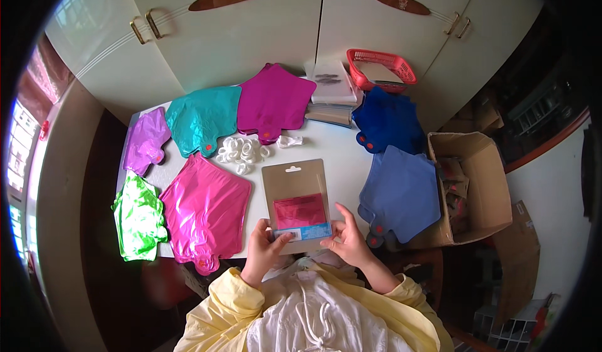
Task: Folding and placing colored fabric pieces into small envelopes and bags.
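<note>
In front of my body is a flat brown package (301, 182) with a hang hole at its top and a dark pink and blue area on its lower half. My left hand (265, 246) grips its lower left corner, thumb on the front. At the lower right edge my right hand (351, 241) pinches it with the thumb in front, its index finger raised beside the edge. Just beyond the package lies a heap of white ribbon rolls (241, 151). Flat foil balloons flank it, with hot pink ones (208, 204) nearest my left hand and slate blue ones (402, 192) to the right.
Farther back on the white table (332, 144) are teal balloons (204, 117), magenta balloons (274, 98), dark blue balloons (390, 121), stacked white packs (332, 85) and a red basket (382, 69). Purple balloons (148, 140) and green balloons (139, 217) line the left edge. An open cardboard box (486, 189) stands right.
</note>
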A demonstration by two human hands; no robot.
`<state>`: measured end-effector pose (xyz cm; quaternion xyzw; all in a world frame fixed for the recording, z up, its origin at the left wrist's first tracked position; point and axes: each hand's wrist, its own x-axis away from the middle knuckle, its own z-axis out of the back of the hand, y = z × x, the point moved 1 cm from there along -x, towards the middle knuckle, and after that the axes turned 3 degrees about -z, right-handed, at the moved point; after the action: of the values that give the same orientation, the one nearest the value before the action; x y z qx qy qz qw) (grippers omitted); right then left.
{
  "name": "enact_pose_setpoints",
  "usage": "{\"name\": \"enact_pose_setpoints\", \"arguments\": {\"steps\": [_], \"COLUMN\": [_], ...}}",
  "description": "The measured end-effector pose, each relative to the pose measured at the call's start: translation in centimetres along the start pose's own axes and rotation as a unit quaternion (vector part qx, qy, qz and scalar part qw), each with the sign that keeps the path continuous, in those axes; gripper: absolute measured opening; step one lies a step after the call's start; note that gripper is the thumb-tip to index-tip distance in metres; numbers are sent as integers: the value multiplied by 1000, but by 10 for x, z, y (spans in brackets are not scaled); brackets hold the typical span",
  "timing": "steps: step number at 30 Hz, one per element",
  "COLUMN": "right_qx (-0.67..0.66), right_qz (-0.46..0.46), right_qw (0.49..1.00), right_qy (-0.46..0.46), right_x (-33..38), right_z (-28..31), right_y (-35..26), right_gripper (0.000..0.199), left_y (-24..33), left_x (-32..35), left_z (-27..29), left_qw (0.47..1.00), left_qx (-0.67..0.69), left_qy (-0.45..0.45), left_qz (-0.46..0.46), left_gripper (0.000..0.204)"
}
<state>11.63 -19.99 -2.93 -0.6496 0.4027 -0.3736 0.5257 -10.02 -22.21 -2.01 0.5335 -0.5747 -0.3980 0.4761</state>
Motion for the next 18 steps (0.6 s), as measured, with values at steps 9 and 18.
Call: {"name": "enact_pose_setpoints", "arguments": {"steps": [9, 18], "right_qx": [-23, 29], "right_qz": [-34, -37], "right_qw": [998, 994], "right_qy": [53, 96], "right_x": [3, 2], "right_z": [-9, -12], "right_y": [-8, -21], "right_gripper": [14, 16], "left_y": [7, 10], "left_x": [2, 5], "left_z": [3, 4], "left_qw": [998, 998], "left_qx": [43, 14], "left_qy": [-42, -67], "left_qz": [-35, -11], "left_gripper": [28, 27]}}
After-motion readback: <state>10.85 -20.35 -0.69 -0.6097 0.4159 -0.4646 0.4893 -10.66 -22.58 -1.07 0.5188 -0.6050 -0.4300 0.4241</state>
